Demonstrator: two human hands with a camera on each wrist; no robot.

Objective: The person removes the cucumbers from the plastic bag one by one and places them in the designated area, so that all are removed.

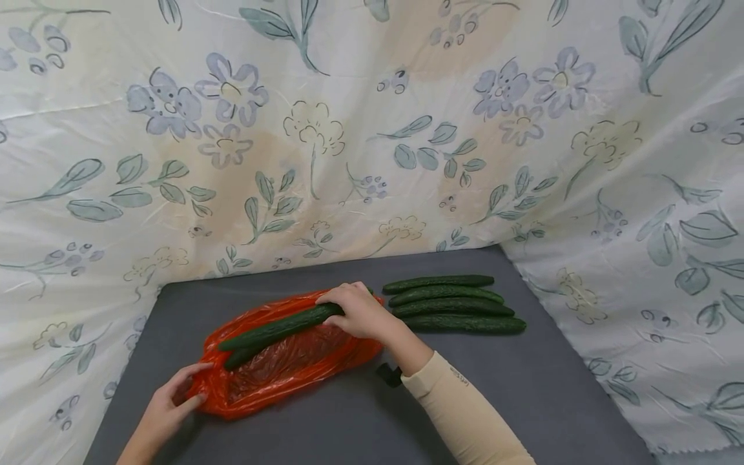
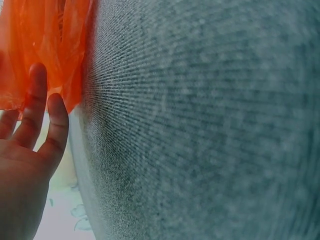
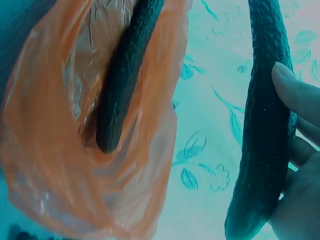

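An orange-red plastic bag [image 1: 314, 385] lies spread on the grey table, its mouth opened upward. One cucumber [image 3: 120, 85] rests inside it. My right hand [image 1: 357, 310] grips a second cucumber [image 1: 279, 327] near its right end, holding it over the bag; in the right wrist view the thumb and fingers wrap this held cucumber [image 3: 265, 120]. At the bag's left end is my left hand [image 1: 171, 397], thumb and fingers holding its edge. The left wrist view shows some of that hand's fingers [image 2: 35, 105] fairly straight against the bag [image 2: 50, 40], with the fingertip contact partly hidden.
Several cucumbers [image 1: 453, 306] lie side by side on the table [image 1: 500, 387], right of the bag. A small dark object [image 1: 388, 374] shows below the right wrist. Floral cloth [image 1: 349, 161] hangs behind the table and along its right side.
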